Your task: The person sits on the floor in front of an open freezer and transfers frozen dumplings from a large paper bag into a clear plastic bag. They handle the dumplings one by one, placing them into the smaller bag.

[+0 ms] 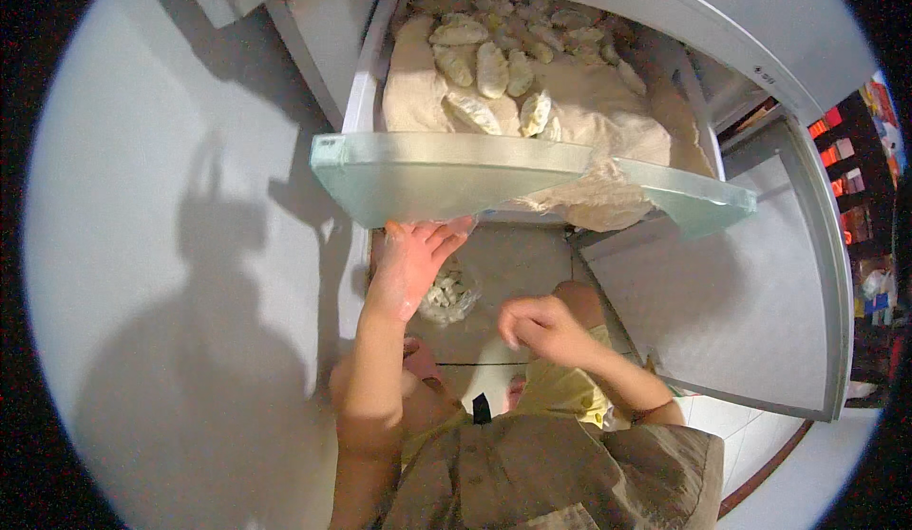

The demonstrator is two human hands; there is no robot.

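My left hand (420,252) has its fingers spread at the lower edge of a freezer drawer's frosted front panel (442,181); whether it touches the panel is hard to tell. A thin clear plastic film, perhaps a glove, shows around this hand. The pulled-out drawer is lined with a beige cloth (591,106), on which several pale dumplings (491,70) lie. Part of the cloth (605,199) hangs over the panel. My right hand (541,327) is curled above my knee, slightly blurred, with nothing visible in it.
On the tiled floor below the drawer sits a clear plastic bag (449,298) of whitish pieces. An open freezer door (727,281) stands to the right, a wall (142,209) close on the left. Shelves with packaged goods (848,181) are at the far right.
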